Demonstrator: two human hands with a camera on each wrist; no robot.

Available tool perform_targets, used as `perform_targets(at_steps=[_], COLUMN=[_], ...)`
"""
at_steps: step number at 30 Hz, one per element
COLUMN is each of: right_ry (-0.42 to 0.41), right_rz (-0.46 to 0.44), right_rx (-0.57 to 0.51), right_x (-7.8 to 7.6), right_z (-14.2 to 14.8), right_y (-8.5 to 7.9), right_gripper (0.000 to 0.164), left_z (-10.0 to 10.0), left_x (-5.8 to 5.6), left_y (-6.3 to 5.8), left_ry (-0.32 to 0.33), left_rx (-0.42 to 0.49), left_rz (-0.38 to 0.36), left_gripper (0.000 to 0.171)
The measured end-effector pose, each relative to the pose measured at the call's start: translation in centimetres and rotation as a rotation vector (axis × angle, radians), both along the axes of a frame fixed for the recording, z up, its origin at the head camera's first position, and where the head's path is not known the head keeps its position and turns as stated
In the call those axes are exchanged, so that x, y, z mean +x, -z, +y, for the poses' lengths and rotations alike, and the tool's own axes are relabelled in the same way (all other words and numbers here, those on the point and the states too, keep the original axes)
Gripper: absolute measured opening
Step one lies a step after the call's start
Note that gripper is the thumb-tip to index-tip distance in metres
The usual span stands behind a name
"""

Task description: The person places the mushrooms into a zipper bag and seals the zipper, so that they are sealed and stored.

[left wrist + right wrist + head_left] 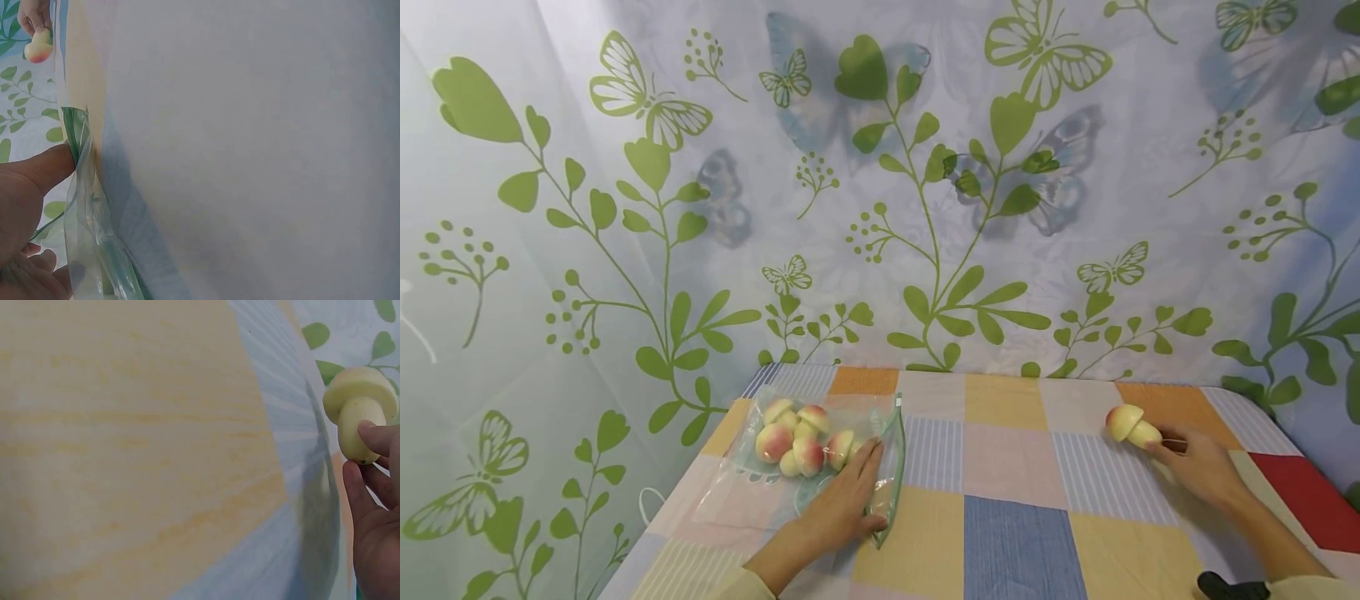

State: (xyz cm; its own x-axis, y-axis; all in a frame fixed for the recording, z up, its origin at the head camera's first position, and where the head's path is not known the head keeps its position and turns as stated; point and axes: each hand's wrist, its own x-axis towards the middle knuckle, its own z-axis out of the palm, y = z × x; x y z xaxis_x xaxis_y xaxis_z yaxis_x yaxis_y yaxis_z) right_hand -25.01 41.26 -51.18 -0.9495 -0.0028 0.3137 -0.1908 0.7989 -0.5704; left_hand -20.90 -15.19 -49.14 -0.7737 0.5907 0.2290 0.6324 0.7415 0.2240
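A toy mushroom (pixel 1126 423) with a red-tinged cream cap and a pale stem is held by my right hand (pixel 1202 467) above the right part of the table. In the right wrist view, thumb and fingers pinch the mushroom's stem (pixel 359 434). My left hand (pixel 842 500) holds a clear zip bag (pixel 718 492) near its mouth, on the left of the table. The thumb is against the green zip edge (pixel 76 128) in the left wrist view. Several similar mushrooms (pixel 807 454) lie inside the bag; the fingers partly cover one.
A patchwork cloth (pixel 1015 542) covers the table. Behind it hangs a curtain (pixel 820 317) printed with green leaves and butterflies. A black object (pixel 1228 586) shows by the right wrist, at the bottom edge. A white loop (pixel 646 504) sits beside the table's left edge.
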Motion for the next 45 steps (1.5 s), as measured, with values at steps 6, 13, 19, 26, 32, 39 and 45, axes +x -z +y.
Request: perform_targets(at_steps=[6,13,19,26,32,39,45], right_ry=[-0.019,-0.078,-0.082,-0.132,-0.167,-0.199,-0.228], right_rz=[-0.025,0.002,-0.057,-0.052,-0.059,-0.045,-0.038], right_rx=[-0.002,-0.037,-0.034,-0.054,-0.071,-0.098,-0.103], right_x=[0.0,0.0,-0.3,-0.2,-0.2,-0.2,-0.3], right_z=[-1.0,-2.3,-3.3,-4.7,-5.8,-7.0,-8.0], right_y=[0.3,0.5,0.5,0.0,-0.1,0.0,-0.4], right_gripper=[0.048,0.044,0.052,0.051,0.051,0.047,0.046], left_z=[0.0,0.0,0.0,0.0,0.0,-0.1,-0.1], left_x=[0.0,0.0,-0.2,-0.1,-0.2,-0.1,-0.1], left_y=[0.0,0.0,0.0,-0.1,0.1,0.2,0.4], left_ry=[-0.007,-0.006,-0.007,-0.009,-0.012,-0.012,-0.011], left_rx=[-0.003,0.001,0.01,0.013,0.013,0.016,0.012], left_rz=[-0.011,-0.013,-0.013,-0.022,-0.028,-0.03,-0.02], left_gripper=[0.107,0.107,0.108,0.107,0.107,0.108,0.108])
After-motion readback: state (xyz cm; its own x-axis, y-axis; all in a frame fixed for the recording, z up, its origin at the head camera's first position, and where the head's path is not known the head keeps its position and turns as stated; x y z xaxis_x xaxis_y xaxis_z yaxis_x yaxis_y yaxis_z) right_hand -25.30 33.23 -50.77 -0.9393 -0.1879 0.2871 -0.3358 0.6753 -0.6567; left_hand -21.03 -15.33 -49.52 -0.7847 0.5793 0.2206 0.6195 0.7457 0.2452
